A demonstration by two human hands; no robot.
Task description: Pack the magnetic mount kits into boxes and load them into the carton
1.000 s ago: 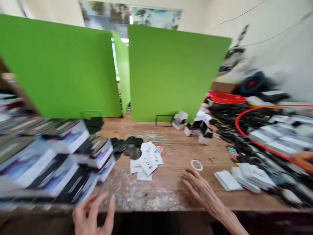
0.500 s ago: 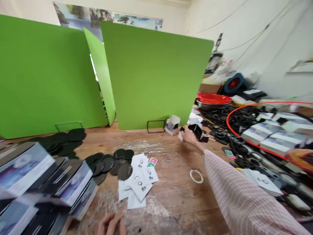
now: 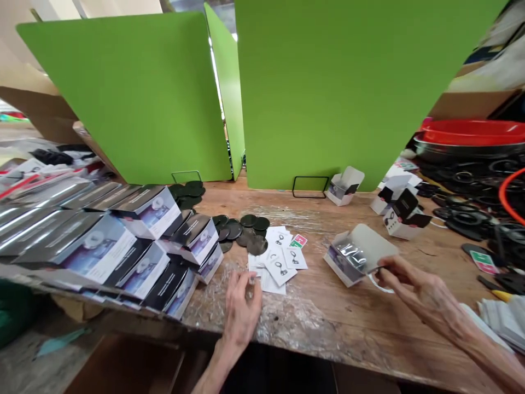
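Note:
My right hand (image 3: pixel 404 276) pinches the edge of an open box (image 3: pixel 344 262) at the right of the table; clear plastic shows inside the box, and its pale flap stands up. A white ring (image 3: pixel 380 284) lies partly behind my fingers. My left hand (image 3: pixel 243 293) rests near the front edge, fingers curved and thumb apart, nothing seen in it. Just beyond it are white printed leaflets (image 3: pixel 279 268) and dark round discs (image 3: pixel 257 244). A red and green card (image 3: pixel 300 239) touches the leaflets.
Stacked printed boxes (image 3: pixel 98 246) fill the left side. Green panels (image 3: pixel 336 93) stand along the back. Open boxes (image 3: pixel 404 216) stand at the back right, another (image 3: pixel 344 186) near a black wire frame (image 3: pixel 310 187). Black parts and a red basin (image 3: pixel 471 131) are at far right.
The view has turned left and down. My right hand has come back from the far boxes, and an open box now stands nearer on the table. More of my left hand shows.

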